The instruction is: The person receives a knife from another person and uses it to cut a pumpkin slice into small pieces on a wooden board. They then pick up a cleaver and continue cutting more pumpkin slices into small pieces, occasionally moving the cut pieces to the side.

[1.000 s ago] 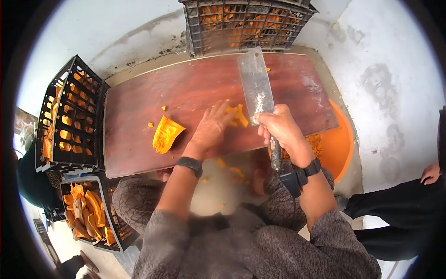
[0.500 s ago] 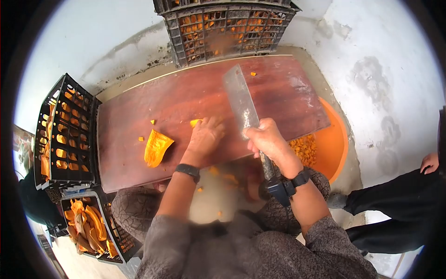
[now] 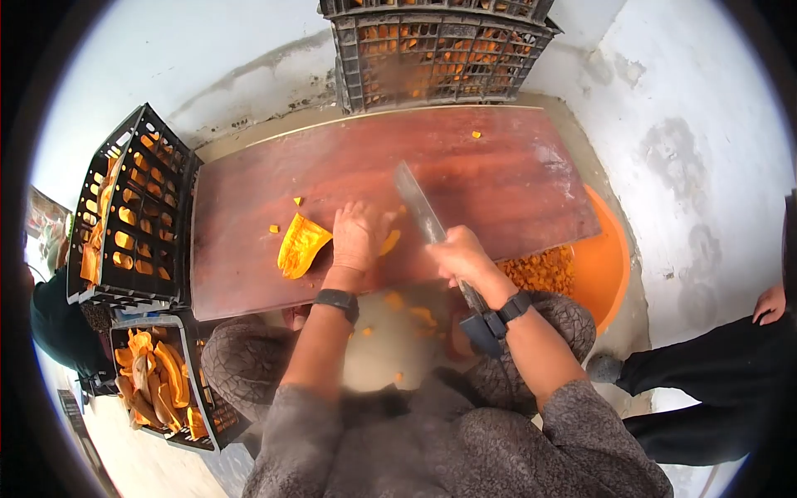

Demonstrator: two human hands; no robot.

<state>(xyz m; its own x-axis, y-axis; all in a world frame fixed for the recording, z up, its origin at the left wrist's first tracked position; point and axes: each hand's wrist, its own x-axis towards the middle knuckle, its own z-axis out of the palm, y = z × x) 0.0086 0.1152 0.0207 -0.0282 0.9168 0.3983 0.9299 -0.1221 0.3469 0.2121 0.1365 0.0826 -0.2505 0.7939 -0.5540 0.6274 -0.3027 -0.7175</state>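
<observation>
Plainly, the right hand (image 3: 459,256) has its grip clenched on a cleaver (image 3: 422,204), where the blade meets the handle; the blade points toward eleven o'clock and shows only a narrow strip of its face. At nine o'clock from it, the left hand (image 3: 357,236) is at the reddish desk (image 3: 523,170), fingers blurred, so I cannot tell whether its grip has hold of anything. A pumpkin slice (image 3: 390,242) lies just beside it at three o'clock, between the two hands. Near the left hand's nine o'clock side sits a thick pumpkin chunk (image 3: 303,249), with a small bit (image 3: 298,201) at its twelve and another bit (image 3: 274,228) at its ten. One lone cube (image 3: 476,134) lies well apart, at twelve o'clock from the right hand.

Farther out, at three o'clock, an orange tub (image 3: 613,266) holds diced pumpkin (image 3: 544,270). Stacked black crates (image 3: 440,21) stand at twelve, past the far edge; a side crate (image 3: 133,292) is at nine, and a lower crate (image 3: 193,365) of long pieces at eight. At four o'clock stands another person (image 3: 697,357) in black trousers.
</observation>
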